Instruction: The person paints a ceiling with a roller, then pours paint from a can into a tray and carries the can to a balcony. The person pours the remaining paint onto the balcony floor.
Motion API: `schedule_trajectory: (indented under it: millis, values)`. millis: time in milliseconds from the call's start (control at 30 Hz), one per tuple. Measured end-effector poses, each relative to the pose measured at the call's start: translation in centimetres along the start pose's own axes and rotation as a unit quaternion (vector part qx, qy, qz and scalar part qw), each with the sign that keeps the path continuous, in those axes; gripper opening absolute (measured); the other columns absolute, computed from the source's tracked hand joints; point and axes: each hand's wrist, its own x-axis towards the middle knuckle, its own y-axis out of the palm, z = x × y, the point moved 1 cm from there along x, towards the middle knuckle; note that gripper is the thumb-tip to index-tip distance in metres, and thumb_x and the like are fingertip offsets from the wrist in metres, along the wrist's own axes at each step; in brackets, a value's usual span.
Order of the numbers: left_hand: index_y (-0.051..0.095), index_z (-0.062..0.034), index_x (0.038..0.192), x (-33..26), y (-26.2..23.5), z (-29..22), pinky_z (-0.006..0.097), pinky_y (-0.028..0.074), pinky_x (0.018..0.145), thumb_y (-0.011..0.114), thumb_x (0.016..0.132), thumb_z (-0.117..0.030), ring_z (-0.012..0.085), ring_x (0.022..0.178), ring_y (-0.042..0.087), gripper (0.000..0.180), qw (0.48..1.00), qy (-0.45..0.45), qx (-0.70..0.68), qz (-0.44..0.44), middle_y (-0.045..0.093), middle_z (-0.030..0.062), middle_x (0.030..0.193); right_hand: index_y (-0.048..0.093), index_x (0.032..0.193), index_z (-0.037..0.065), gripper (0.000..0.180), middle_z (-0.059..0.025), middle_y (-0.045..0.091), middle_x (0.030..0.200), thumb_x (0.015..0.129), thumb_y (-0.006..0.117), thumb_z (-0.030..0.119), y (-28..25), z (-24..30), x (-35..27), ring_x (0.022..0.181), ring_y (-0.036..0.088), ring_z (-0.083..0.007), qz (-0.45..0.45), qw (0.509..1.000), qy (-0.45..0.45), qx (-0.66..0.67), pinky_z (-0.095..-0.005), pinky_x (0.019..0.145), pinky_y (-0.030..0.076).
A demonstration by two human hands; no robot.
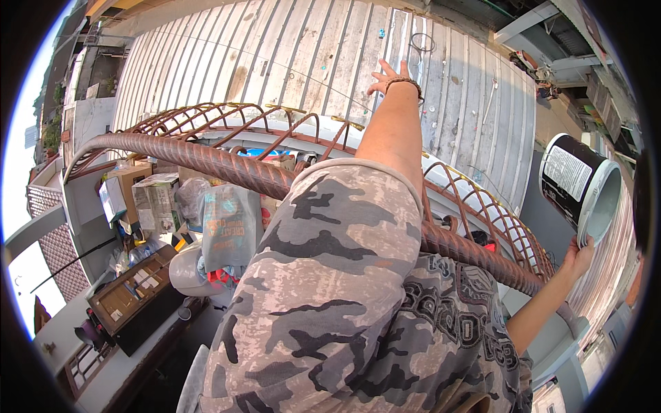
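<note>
My left arm reaches out over the railing, and my left hand [394,78] has its fingers spread with nothing in them. A braided bracelet [404,81] circles that wrist. Beyond the railing, the corrugated metal roof [296,51] lies below the hand. Off to the right, my right hand [577,259] grips the rim of a black plastic bucket [552,171]. The bucket is tilted, with its pale grey inside facing right and a white label on its side. Its bottom inside is hidden.
A thick, rusty ribbed bar [213,153] crosses in front of me, with curved rusty grillwork [317,131] just beyond. A thin dark ring [421,43] shows over the roof. At left are cardboard boxes [157,199], a grey plastic bag [231,224] and a wooden case [134,289].
</note>
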Motion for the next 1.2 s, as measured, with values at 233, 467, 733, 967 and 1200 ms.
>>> schedule_trajectory:
  millis: [233, 467, 733, 967, 1200]
  values:
    - [0.035, -0.0063, 0.142, -4.1, 4.1, -7.2, 0.054, 0.043, 0.098, 0.066, 0.077, -0.018, 0.0388, 0.132, 0.039, 0.074, 0.978, 0.147, -0.068, 0.134, 0.017, 0.0194, 0.153, 0.049, 0.109, -0.012, 0.033, -0.0167, 0.051, 0.102, 0.084, 0.056, 0.008, -12.8, 3.3, -4.7, 0.089, 0.053, -0.0243, -0.113, 0.986, -0.1, 0.075, -0.0346, 0.072, 0.048]
    - [0.067, -0.0054, 0.111, 0.5, 6.8, 2.8, 0.056, 0.051, 0.083, 0.066, 0.075, -0.016, 0.0308, 0.108, 0.061, 0.037, 0.994, 0.044, 0.056, 0.089, 0.062, 0.0109, 0.12, 0.049, 0.11, -0.014, 0.035, -0.0189, 0.051, 0.107, 0.086, 0.055, 0.011, -25.1, 4.2, -21.3, 0.094, 0.053, -0.0265, -0.32, 0.927, -0.181, 0.076, -0.0352, 0.075, 0.049]
    - [0.037, -0.009, 0.14, 1.6, 8.2, 1.6, 0.052, 0.045, 0.096, 0.064, 0.079, -0.019, 0.0314, 0.129, 0.045, 0.068, 0.981, 0.084, 0.172, -0.018, 0.036, 0.0207, 0.145, 0.049, 0.106, -0.017, 0.03, -0.0212, 0.053, 0.106, 0.088, 0.051, 0.007, -39.8, -4.8, -37.4, 0.089, 0.057, -0.0283, -0.48, 0.846, -0.194, 0.129, -0.0366, 0.07, 0.052]
    - [0.063, -0.0003, 0.109, -0.3, 4.2, 0.9, 0.041, 0.05, 0.092, 0.066, 0.08, -0.033, 0.0314, 0.104, 0.062, 0.044, 0.956, 0.213, -0.026, -0.2, 0.064, 0.0205, 0.111, 0.048, 0.108, -0.015, 0.03, -0.0219, 0.052, 0.109, 0.088, 0.049, 0.007, -37.0, -11.9, -46.9, 0.092, 0.056, -0.0293, -0.626, 0.745, -0.106, 0.204, -0.0366, 0.07, 0.052]
    - [0.064, -0.0004, 0.104, -11.5, -6.9, -5.4, 0.027, 0.055, 0.053, 0.067, 0.086, -0.027, 0.0132, 0.067, 0.064, 0.033, 0.753, 0.35, -0.55, -0.09, 0.067, 0.009, 0.089, 0.045, 0.113, -0.015, 0.034, -0.0233, 0.051, 0.115, 0.088, 0.048, 0.008, -39.1, -21.3, -58.3, 0.097, 0.055, -0.0316, -0.666, 0.709, -0.061, 0.223, -0.0395, 0.068, 0.052]
